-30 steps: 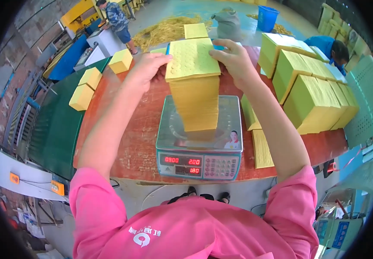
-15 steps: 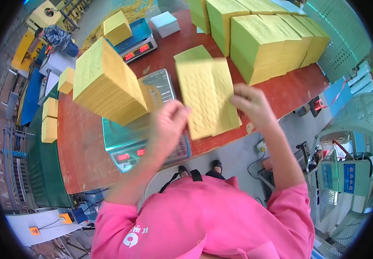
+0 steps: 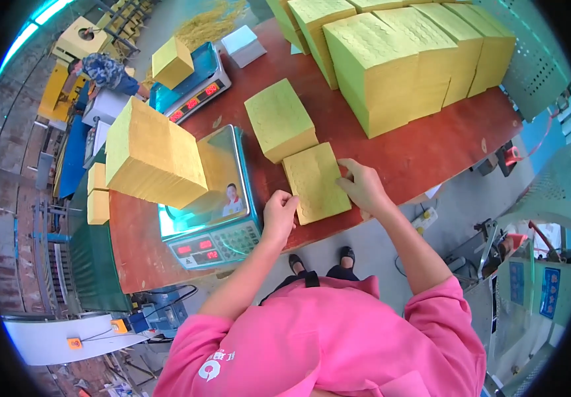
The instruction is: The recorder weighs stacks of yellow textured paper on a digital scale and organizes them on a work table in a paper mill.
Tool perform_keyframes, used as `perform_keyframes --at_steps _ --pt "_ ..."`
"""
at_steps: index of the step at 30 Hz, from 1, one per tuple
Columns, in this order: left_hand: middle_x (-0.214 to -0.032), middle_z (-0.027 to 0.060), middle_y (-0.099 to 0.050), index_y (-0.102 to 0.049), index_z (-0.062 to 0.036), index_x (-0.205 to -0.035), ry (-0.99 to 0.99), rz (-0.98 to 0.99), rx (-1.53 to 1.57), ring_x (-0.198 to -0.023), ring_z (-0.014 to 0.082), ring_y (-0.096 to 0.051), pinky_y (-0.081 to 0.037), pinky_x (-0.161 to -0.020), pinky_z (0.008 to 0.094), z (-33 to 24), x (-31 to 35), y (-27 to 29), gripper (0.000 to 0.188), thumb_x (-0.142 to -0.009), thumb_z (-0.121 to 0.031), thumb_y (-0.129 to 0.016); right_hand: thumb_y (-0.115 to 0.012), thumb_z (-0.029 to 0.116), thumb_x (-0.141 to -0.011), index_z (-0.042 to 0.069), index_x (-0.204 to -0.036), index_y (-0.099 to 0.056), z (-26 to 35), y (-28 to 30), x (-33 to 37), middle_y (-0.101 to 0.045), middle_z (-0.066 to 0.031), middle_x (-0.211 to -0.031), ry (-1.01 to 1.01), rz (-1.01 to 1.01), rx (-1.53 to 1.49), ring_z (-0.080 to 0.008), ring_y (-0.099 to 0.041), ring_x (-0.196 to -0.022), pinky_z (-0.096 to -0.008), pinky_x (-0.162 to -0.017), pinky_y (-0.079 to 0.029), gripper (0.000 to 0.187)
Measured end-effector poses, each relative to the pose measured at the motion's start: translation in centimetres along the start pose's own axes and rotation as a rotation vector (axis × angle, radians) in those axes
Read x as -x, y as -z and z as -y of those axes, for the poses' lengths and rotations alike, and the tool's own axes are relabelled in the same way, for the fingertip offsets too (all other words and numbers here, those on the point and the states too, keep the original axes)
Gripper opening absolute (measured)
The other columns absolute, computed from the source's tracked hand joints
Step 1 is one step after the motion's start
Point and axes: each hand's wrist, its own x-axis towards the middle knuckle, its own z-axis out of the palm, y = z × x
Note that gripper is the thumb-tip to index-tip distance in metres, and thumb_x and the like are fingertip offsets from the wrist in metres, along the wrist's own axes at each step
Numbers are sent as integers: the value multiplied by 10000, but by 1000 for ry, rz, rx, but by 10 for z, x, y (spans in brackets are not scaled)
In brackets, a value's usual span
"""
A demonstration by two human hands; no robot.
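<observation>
A small stack of yellow embossed paper point(image 3: 317, 184) lies flat at the table's near edge. My left hand point(image 3: 279, 217) has its fingers curled against the stack's left side. On the opposite side, my right hand point(image 3: 363, 186) grips the edge between thumb and fingers. Just behind, almost touching it, stands a thicker block of yellow paper point(image 3: 280, 120). To the left, a tall yellow paper stack point(image 3: 156, 155) rests on a digital scale point(image 3: 212, 241) with lit red figures.
Large yellow paper stacks point(image 3: 391, 66) fill the far right of the red table point(image 3: 431, 155). A second scale point(image 3: 196, 89) carries a small yellow block point(image 3: 172, 63), near a white paper stack point(image 3: 244, 46). A person in camouflage point(image 3: 107, 71) bends over equipment at far left.
The small paper stack, held up and tilted between my hands before, now lies flat on the table. My hands have come down with it, and the block behind is more exposed.
</observation>
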Motion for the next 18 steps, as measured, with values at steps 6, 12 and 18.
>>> perform_keyframes --at_steps 6,12,18 --pt "-723 19 -548 -558 -27 -890 -94 -109 -137 -541 82 -488 -404 -408 238 7 -4 -7 129 -928 -142 -603 -649 177 -828 45 -1233 -572 -7 2 -2 -685 -178 -901 0 6 -16 -327 -676 -846 -405 -738 -520 433" --pt "-889 138 -633 -567 -10 -1000 -445 -339 -532 -760 247 -634 -509 -686 358 -27 6 2 203 -842 -87 -670 -653 146 -833 55 -1182 -604 -16 -15 6 -669 -167 -927 211 -210 43 -333 -662 -825 -391 -719 -528 364" --pt "-1139 159 -592 -569 -6 -1133 -1034 -346 -958 -1071 338 -576 -465 -905 421 -116 -39 -1 386 -784 -76 -718 -640 126 -858 43 -1115 -596 -27 -14 15 -670 -146 -939 322 -364 -67 -332 -659 -818 -418 -710 -533 274"
